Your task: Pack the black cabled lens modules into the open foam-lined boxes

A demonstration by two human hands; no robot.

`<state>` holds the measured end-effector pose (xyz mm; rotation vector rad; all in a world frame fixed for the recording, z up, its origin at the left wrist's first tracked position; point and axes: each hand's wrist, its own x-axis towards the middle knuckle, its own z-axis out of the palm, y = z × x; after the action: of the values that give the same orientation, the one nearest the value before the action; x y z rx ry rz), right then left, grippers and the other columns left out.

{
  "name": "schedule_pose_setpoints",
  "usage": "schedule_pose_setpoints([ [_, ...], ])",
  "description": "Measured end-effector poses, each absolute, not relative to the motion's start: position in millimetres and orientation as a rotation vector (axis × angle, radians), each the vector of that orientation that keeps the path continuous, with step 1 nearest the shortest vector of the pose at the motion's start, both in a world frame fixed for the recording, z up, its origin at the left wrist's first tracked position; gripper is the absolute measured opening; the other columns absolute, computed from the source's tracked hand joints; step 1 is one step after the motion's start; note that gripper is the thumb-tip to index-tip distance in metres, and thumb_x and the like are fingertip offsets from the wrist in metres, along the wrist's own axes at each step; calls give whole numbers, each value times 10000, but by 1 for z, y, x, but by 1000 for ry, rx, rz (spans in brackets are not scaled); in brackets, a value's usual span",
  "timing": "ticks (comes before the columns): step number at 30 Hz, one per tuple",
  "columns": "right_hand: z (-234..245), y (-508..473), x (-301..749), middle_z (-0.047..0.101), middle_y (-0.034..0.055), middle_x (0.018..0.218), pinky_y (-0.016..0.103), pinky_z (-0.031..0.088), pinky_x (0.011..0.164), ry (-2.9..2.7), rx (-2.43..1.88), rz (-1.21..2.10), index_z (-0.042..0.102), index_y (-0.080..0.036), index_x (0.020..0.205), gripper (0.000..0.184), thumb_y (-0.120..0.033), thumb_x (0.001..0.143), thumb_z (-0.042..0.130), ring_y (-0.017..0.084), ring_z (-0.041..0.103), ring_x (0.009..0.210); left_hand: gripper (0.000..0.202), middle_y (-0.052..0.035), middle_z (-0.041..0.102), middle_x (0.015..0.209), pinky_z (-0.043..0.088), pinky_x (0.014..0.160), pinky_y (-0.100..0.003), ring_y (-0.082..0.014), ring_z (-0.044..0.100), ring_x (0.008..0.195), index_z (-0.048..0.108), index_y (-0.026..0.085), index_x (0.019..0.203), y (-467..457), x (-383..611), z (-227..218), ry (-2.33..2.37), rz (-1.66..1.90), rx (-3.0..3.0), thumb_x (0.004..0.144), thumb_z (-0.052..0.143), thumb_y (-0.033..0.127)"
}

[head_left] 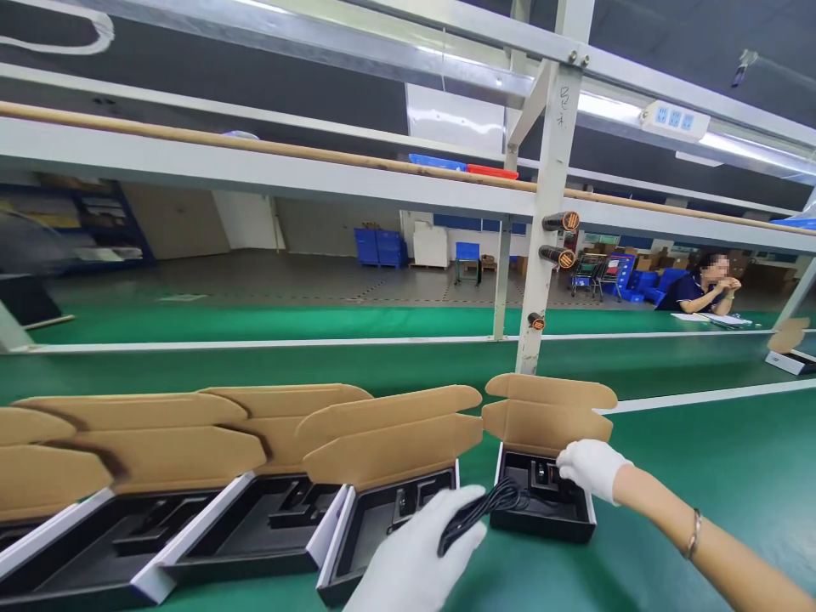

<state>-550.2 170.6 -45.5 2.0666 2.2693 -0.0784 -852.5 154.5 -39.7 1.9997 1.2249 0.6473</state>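
Note:
My left hand (424, 544), in a white glove, is closed around a bundled black cable (475, 512). The looped end of the cable reaches over the left edge of the rightmost open box (541, 529). Inside that box, a small black device (541, 474) sits in the black insert. My right hand (592, 467), also white-gloved, has its fingers bent and pressed together at the device's right side; its fingertips are partly hidden. Just left stands another open box (337, 569) with a similar dark piece inside, partly covered by my left hand.
More open boxes with brown lids (172, 450) line the green bench (688, 493) on the left. A white metal post (541, 187) rises behind the rightmost box. Across the bench, a person (701, 289) sits by papers. Another open box (790, 361) lies far right.

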Motion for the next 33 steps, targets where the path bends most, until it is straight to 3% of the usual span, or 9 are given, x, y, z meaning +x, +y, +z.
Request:
schedule_pose_setpoints([
  [3,-6,148,-570,659,90,1176,363,466,897,2612,2141,-83,550,-239,1330,499,-397,858,579,245,610,1040,327,19,658,1197,470,954,-390,-248,623,1064,596,354,1185,156,-830,7,1102,566,2307,872,505,328],
  [6,24,123,-594,664,95,1128,415,477,867,2769,2194,-85,426,-260,1431,727,-424,764,664,275,605,998,317,19,677,1130,488,848,-355,-248,650,971,577,348,1192,163,-806,35,992,591,2575,879,545,314],
  [9,33,112,-605,691,60,967,379,492,806,2697,2490,-223,522,-242,1335,507,-349,840,550,231,633,881,356,-56,673,1078,475,845,-401,-282,631,973,556,270,1231,175,-781,34,1161,898,2672,912,504,417],
  [12,26,115,-601,699,31,887,327,504,760,2639,2785,-640,616,-205,1081,283,-333,856,502,192,646,803,471,-115,640,1110,434,943,-441,-283,583,1062,490,192,1304,180,-756,15,1180,1177,2424,953,360,480],
  [14,18,120,-594,696,28,840,327,514,735,2677,2790,-930,608,-196,991,237,-350,860,486,191,651,760,501,-110,623,1150,434,969,-406,-250,574,1079,443,181,1319,178,-742,2,932,1084,2169,948,355,506],
  [17,9,127,-585,702,52,912,340,515,813,2800,2692,-1151,604,-182,985,233,-327,847,484,204,658,853,562,-91,658,1063,503,823,-338,-199,635,882,372,168,1334,177,-730,-8,617,746,1992,920,389,548],
  [22,0,132,-565,665,71,1130,343,481,893,2645,2859,-525,575,-196,1177,467,-255,718,633,216,622,1009,422,-39,656,1111,480,797,-325,-227,622,943,534,239,1179,210,-729,-10,514,393,2293,871,490,524],
  [28,-52,145,-560,716,48,943,335,470,743,2298,2396,-301,716,-257,948,233,-345,748,635,250,643,893,370,-20,698,879,467,701,-295,-229,634,801,709,253,915,243,-721,-49,451,81,2602,732,667,571],
  [33,-88,167,-567,712,103,945,349,467,764,2191,2173,-189,765,-216,845,185,-326,730,671,299,635,945,319,-70,678,1011,469,842,-411,-302,599,1016,715,268,947,240,-738,-82,508,91,2849,904,476,475],
])
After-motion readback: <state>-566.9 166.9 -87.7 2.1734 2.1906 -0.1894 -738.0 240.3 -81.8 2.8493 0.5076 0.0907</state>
